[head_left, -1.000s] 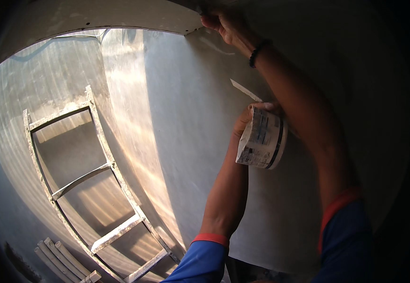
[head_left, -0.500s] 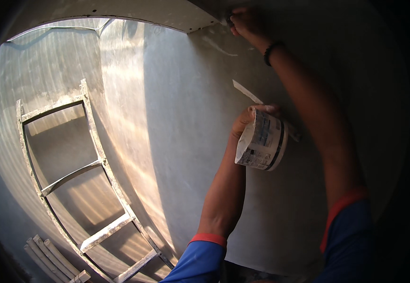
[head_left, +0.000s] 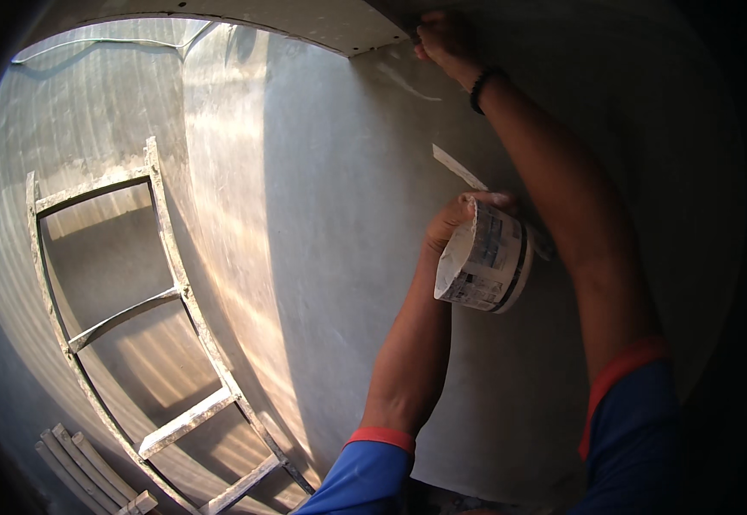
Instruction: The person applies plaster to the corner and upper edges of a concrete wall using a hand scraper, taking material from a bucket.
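My left hand (head_left: 455,216) grips the rim of a pale plastic tub (head_left: 495,266) with dark printing and a dark band. The tub is tilted on its side, its white-smeared mouth toward the left. A thin pale flat strip (head_left: 458,166) sticks out up and left beside the same hand; its other end is hidden there. Up at the top, my right hand (head_left: 445,45) is closed against the shaded wall, right by the corner of the ceiling panel (head_left: 339,30). A dark bit shows at its fingertips, too dim to name. A dark beaded bracelet rings that wrist.
A plaster-stained wooden ladder (head_left: 186,296) leans on the grey wall (head_left: 348,283) at left. Several pale poles (head_left: 90,468) stand at the lower left. A cable (head_left: 103,40) runs along the top of the sunlit wall. Deep shadow covers the right side.
My right hand has shifted slightly left and up at the panel corner. The tub and left hand sit slightly farther right in the picture, while the view has moved a little.
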A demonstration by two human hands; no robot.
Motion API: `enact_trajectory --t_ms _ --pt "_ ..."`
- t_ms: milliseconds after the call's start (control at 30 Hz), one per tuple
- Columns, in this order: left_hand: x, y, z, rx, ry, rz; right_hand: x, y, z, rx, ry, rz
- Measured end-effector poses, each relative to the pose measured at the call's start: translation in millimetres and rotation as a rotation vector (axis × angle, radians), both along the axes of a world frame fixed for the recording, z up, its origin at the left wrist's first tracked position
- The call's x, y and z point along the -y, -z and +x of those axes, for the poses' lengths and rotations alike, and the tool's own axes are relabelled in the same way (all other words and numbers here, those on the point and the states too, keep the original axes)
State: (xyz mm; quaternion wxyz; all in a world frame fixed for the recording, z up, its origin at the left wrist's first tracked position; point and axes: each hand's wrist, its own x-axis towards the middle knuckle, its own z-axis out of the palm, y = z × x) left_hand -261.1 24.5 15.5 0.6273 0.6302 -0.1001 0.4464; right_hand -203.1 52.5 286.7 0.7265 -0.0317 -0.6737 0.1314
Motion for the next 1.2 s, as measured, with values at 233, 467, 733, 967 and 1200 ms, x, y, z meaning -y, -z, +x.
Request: enact_trajectory --t_ms 233,467,733,967,1200 --pt "-4 1 -3 -0.007 -0.015 -0.033 15 5 -2 -0.007 0.022 -0.045" --pt "-16 -1 -9 -0.035 0.162 -0.004 61 20 32 -0.034 -0.310 0.007" --pt "-4 -3 1 -0.027 0.021 -0.059 24 12 38 -0.007 -0.080 -0.138" --pt "9 3 -2 0.059 -0.029 0.046 83 25 26 0.095 0.255 -0.165" --pt "-3 -1 -3 0.005 0.058 0.073 82 22 30 0.138 0.380 -0.027"
